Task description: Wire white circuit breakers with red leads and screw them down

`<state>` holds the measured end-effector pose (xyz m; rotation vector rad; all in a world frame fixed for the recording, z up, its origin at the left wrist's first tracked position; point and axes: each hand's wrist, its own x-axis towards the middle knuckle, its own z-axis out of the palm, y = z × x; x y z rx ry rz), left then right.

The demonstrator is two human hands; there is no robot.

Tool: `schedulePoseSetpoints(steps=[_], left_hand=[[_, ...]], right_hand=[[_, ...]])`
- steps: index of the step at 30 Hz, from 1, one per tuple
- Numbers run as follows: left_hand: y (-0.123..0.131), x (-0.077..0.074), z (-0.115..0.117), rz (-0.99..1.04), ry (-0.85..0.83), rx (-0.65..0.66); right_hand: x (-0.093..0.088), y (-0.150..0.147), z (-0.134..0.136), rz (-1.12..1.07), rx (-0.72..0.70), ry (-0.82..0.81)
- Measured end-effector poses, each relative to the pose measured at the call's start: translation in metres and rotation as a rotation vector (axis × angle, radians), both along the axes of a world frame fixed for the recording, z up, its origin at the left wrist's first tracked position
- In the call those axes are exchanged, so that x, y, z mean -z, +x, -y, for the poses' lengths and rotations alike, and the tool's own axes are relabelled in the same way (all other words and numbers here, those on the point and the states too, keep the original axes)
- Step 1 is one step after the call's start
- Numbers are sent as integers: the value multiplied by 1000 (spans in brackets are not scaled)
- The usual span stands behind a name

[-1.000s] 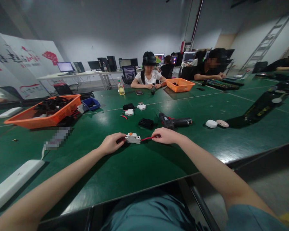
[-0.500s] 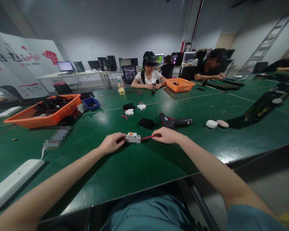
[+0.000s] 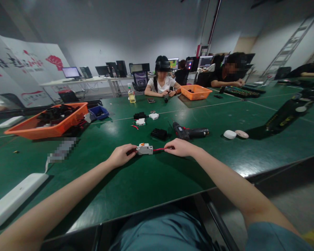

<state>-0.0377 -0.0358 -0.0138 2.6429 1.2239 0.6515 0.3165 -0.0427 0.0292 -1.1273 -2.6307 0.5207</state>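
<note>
A white circuit breaker (image 3: 144, 149) with an orange lever on top is held between my two hands, over the near part of the green table. My left hand (image 3: 122, 154) is closed at its left end; the fingertips are partly hidden. From the breaker's right end runs a short red wire (image 3: 158, 150), and my right hand (image 3: 180, 147) pinches its far end. Just beyond lie a black plastic block (image 3: 158, 133) and a cordless screwdriver (image 3: 189, 132). Farther off are two more white breakers (image 3: 154, 116), another black block (image 3: 139, 115) and a small red wire piece (image 3: 135, 127).
An orange basket (image 3: 48, 130) of dark parts and a blue bin (image 3: 98, 113) stand at left. A white power strip (image 3: 18, 197) lies near my left forearm. To the right are a white case (image 3: 229, 135) and a black stand (image 3: 282, 116). A co-worker (image 3: 162, 83) sits opposite.
The breaker and the red wire sit slightly straighter in line. Both hands keep nearly the same place and grip. The co-worker opposite has shifted a little.
</note>
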Motion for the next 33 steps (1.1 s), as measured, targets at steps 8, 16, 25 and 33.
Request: schedulePoseSetpoints(steps=[8, 16, 25, 33], left_hand=[[-1, 2, -1, 9, -3, -1], [0, 1, -2, 8, -13, -10], [-2, 4, -3, 17, 25, -6], [-2, 4, -3, 28, 29, 2]], right_hand=[[3, -3, 1, -20, -21, 47], [4, -5, 1, -100, -39, 108], [10, -6, -2, -43, -28, 35], [6, -10, 1, -10, -42, -64]])
